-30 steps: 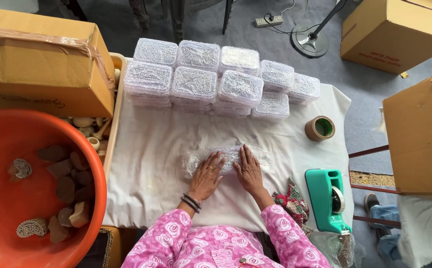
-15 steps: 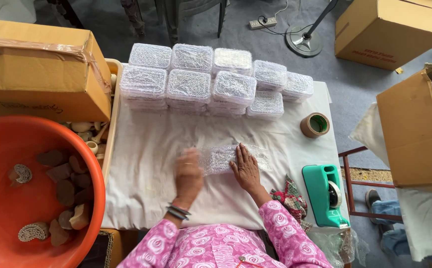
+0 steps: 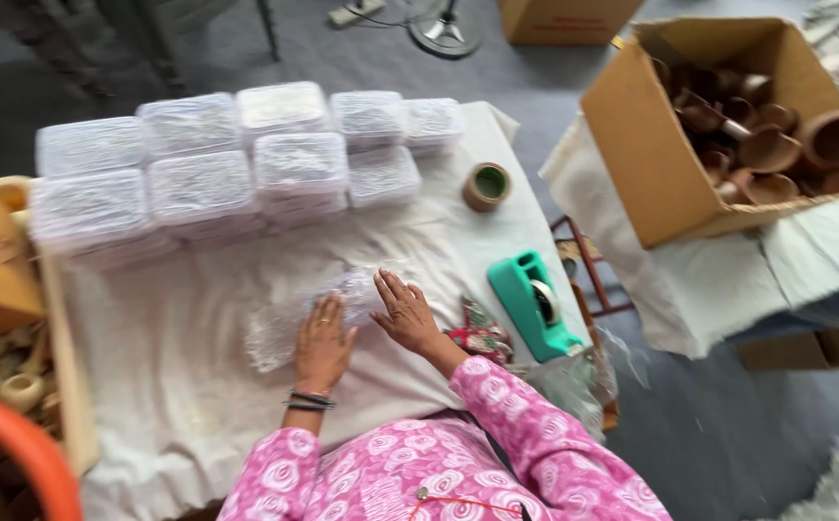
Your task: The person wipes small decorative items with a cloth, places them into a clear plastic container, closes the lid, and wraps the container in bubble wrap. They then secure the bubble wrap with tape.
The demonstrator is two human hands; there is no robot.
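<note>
left hand [image 3: 323, 340]: we see it flat, fingers released, pressing the bubble-wrap bundle [image 3: 289, 323] at bench [image 3: 149, 386] centre | right hand [image 3: 406, 314]: flat at the bundle's 3 o'clock end (fingers spread, gripping nothing) | green tape dispenser [image 3: 533, 304]: 3 o'clock of hands

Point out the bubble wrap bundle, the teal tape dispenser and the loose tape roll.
bubble wrap bundle [image 3: 284, 323]: head view, on its clear wrap left of the hands.
teal tape dispenser [image 3: 521, 289]: head view, on its teal body.
tape roll [image 3: 486, 186]: head view, on its rim.
</note>
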